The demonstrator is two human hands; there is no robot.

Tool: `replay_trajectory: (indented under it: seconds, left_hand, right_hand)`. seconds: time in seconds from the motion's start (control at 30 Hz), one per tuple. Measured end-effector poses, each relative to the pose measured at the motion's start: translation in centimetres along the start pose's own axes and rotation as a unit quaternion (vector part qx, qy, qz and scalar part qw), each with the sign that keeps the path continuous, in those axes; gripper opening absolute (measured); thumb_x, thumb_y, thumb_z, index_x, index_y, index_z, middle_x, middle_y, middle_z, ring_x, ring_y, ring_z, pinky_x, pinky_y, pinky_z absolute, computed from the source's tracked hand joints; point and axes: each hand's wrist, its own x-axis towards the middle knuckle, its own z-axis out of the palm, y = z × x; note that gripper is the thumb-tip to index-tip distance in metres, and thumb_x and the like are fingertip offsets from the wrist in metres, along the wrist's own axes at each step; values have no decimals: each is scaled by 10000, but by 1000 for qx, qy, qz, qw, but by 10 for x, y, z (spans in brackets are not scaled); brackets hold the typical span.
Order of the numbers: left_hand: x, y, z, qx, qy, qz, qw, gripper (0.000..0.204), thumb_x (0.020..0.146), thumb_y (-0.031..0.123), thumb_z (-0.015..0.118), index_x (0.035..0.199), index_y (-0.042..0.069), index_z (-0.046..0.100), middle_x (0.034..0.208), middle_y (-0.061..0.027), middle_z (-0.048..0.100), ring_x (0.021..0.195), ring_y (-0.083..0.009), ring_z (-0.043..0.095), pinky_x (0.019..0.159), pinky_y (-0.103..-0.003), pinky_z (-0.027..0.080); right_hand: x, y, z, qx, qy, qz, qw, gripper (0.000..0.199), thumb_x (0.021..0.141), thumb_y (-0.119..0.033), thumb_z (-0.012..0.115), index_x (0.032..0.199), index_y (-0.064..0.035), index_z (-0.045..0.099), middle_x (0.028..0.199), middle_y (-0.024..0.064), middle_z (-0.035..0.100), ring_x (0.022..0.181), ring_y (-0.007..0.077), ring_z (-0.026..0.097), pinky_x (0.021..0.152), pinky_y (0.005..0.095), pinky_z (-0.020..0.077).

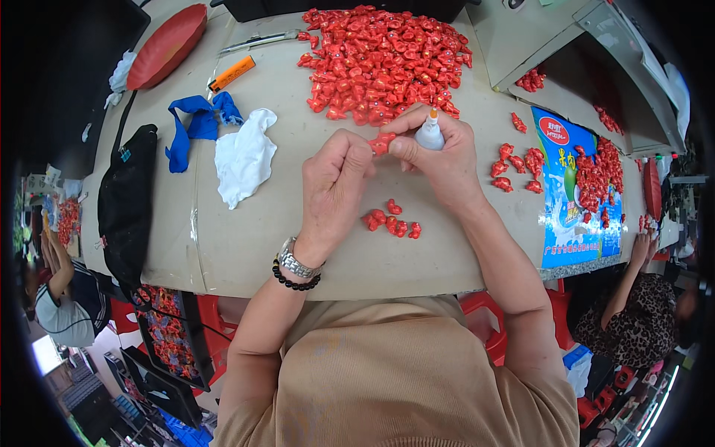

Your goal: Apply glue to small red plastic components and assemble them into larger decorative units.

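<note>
Between my two hands, over the middle of the table, is a small glossy red figurine (383,143). My left hand (337,179) is closed, its thumb and forefinger pinching the left end of it. With thumb and forefinger my right hand (447,160) touches the figurine's right end. That hand also grips a white marker-like bottle (430,134), its orange tip pointing up and away from the figurine. Below my hands several loose red figurines (393,223) lie on the table. Beyond my fingers spreads a large heap of red figurines (383,63).
On the left lie a white cloth (246,156), a blue cloth strip (192,127), an orange box cutter (232,74), a black bag (128,201) and a red tray (167,46). At right, more figurines rest on a blue printed sheet (566,231) beside a grey metal stand (551,45). People sit on both sides.
</note>
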Motion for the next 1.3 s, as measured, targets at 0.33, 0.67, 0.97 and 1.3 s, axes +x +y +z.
replay_trajectory:
  seconds: [0.33,0.67,0.97,1.3]
  left_hand:
    - [-1,-1,0,91,0,57,994,313,992,313,451,839,49,521,541,47,430,440,-8,353,383,-187,282]
    - [-2,12,2,128,12,44,991,178,931,125,526,805,0,548,584,-77,459,501,-147,419,480,-277,369]
    - [-1,11,2,109,-1,83,991,219,948,177,537,811,5,546,583,-53,455,502,-122,412,476,-270,361]
    - [1,15,0,-28,-10,-31,999,242,960,235,534,877,9,560,657,10,564,487,-15,418,425,-192,328]
  right_hand:
    - [-1,9,1,31,-15,8,999,89,766,1,701,815,-24,631,719,3,622,578,41,538,491,208,438]
    - [-3,6,1,56,-29,-1,998,85,756,51,679,794,-1,624,753,23,603,590,60,542,504,206,424]
    - [-4,7,0,66,-45,-37,996,78,757,28,711,807,6,655,760,17,594,684,68,539,589,227,427]
    - [1,3,-3,-51,-22,-74,996,127,721,31,721,827,12,652,790,54,645,727,104,596,647,251,470]
